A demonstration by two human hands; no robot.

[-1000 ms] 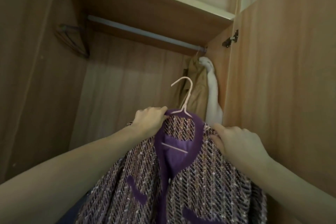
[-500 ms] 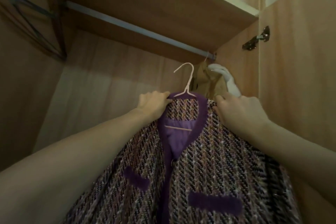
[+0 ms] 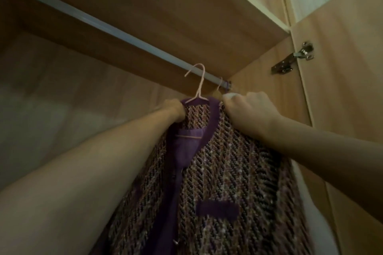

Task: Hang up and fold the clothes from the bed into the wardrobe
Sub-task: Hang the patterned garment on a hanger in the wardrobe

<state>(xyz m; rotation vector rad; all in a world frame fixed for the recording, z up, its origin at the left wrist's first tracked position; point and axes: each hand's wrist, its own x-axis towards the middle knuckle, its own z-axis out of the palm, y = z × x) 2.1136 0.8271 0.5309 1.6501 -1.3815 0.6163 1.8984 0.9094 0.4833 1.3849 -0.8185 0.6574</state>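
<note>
A purple-trimmed tweed jacket (image 3: 228, 172) hangs on a thin pink hanger (image 3: 199, 83). My left hand (image 3: 176, 109) grips the jacket's collar at its left shoulder. My right hand (image 3: 248, 109) grips the right shoulder. The hanger's hook is raised against the grey wardrobe rail (image 3: 103, 27), near the rail's right end. Whether the hook sits over the rail I cannot tell.
The wardrobe's top shelf (image 3: 165, 6) runs just above the rail. The open right door (image 3: 342, 109) with its metal hinge (image 3: 294, 58) stands close to my right arm. A white garment (image 3: 230, 95) hangs behind my right hand.
Both hands have lifted the jacket and hanger up to the rail. The view has tilted upward and closed in on the rail's right end.
</note>
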